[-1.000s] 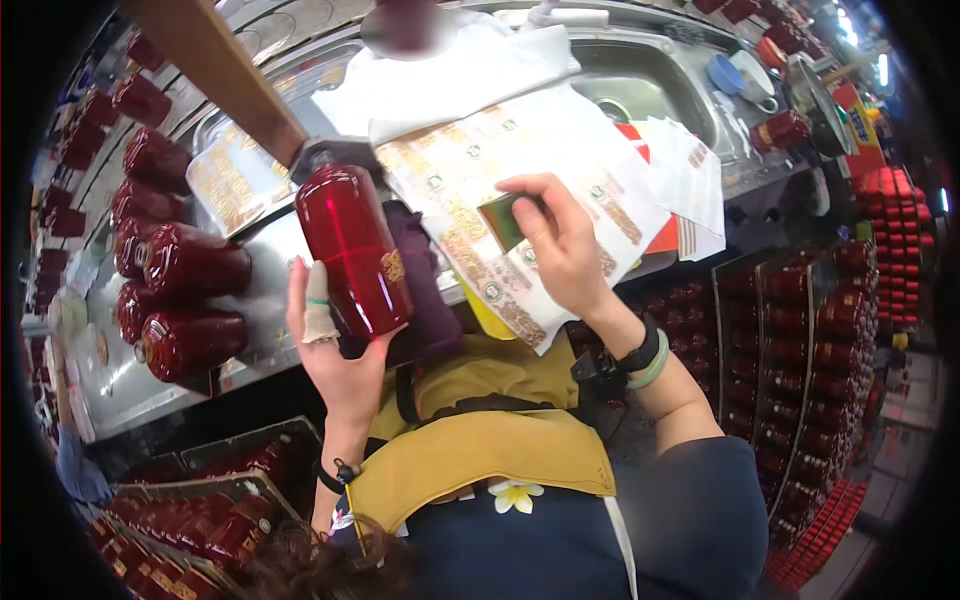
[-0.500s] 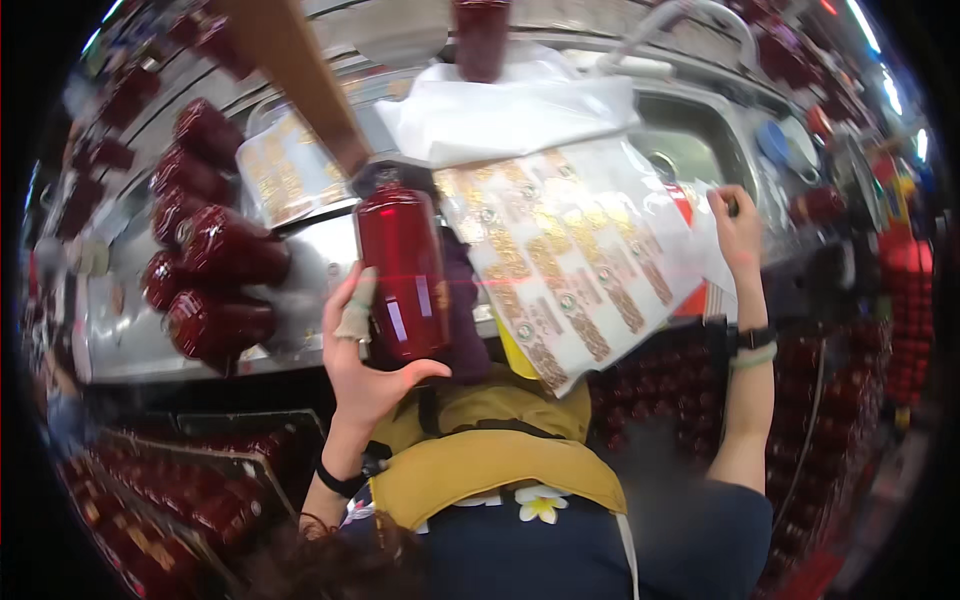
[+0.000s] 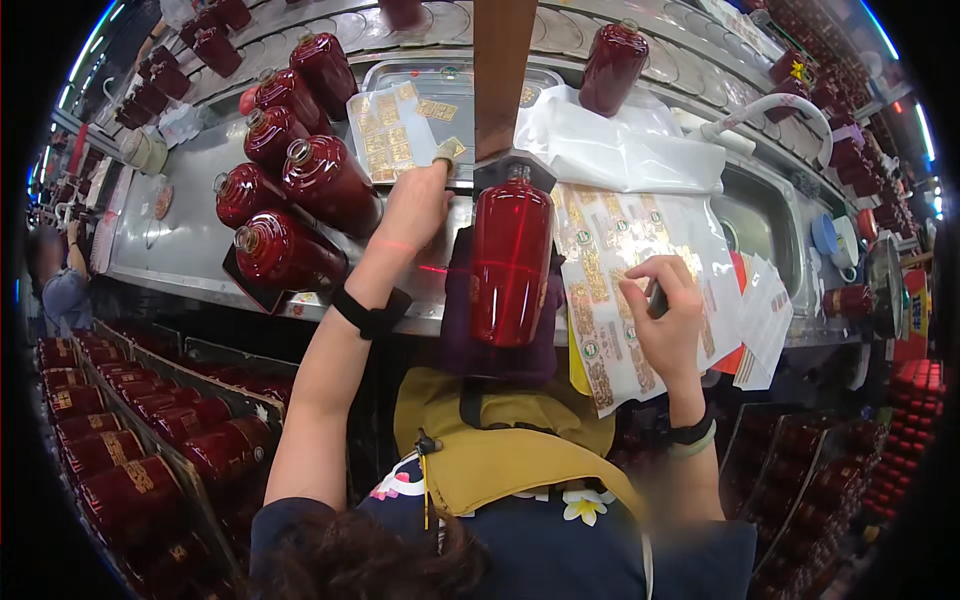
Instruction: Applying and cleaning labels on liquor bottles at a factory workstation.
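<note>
the left hand [image 3: 418, 205] reaches forward, fingers pinched on a small gold sticker [image 3: 450, 148] beside the gold label sheet [image 3: 385, 130]. the right hand [image 3: 668, 318] presses a small dark tool onto the large label sheet [image 3: 640, 240]. a red bottle [image 3: 511, 262] lies between them on a purple cloth [image 3: 455, 330].

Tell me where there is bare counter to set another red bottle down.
Bare steel counter lies left of the cluster of lying red bottles. The sink basin, right of the label sheets, looks open too. The centre is crowded: the red bottle, left hand and right hand.
</note>
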A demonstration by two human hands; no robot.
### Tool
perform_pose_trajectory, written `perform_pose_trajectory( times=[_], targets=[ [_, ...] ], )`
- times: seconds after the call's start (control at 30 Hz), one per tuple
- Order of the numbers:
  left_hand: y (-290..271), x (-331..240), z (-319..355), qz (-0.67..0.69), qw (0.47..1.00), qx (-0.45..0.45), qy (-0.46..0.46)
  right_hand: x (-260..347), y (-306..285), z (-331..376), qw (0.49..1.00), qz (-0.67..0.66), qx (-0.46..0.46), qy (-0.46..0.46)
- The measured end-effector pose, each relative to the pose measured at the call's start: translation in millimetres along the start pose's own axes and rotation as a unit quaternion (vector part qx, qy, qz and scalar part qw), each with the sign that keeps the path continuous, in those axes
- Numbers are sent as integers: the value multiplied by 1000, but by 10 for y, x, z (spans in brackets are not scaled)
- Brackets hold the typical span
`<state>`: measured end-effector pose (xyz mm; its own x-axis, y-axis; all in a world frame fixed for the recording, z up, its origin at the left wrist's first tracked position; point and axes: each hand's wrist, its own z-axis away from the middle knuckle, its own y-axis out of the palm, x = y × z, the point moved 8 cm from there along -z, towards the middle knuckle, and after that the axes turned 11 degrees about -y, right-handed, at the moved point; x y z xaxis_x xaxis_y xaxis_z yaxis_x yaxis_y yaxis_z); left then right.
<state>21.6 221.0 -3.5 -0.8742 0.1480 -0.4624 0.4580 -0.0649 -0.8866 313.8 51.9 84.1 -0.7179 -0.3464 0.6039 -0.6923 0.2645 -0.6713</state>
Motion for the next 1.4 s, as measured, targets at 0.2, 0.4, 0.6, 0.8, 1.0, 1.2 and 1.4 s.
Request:
perform_pose_trajectory(
  times=[0.2, 0.4, 0.6, 0.8, 1.0, 1.2, 1.4],
  targets=[
    [-88, -18, -8, 0, 995, -88, 47, 280, 198, 90, 1000, -23, 2, -6],
    [-625, -359, 494, 217, 948, -227, 56, 949, 615, 150, 979, -17, 56, -194],
    [-717, -1055, 1239, 159, 953, -169, 196, 957, 597, 145, 978, -36, 12, -204],
    [-787, -860, 1327, 338, 919, -181, 93, 481, 418, -42, 988, -123, -75, -63],
    [-127, -518, 1040, 586, 802, 32, -110, 192, 913, -363, 956, -265, -19, 127],
    [-26, -655, 966, 604, 781, 129, -94, 176, 1094, -281, 934, -328, -3, 143],
    [39, -623, 913, 613, 772, 132, -106, 147, 1111, -267, 934, -317, -15, 165]
  ],
)
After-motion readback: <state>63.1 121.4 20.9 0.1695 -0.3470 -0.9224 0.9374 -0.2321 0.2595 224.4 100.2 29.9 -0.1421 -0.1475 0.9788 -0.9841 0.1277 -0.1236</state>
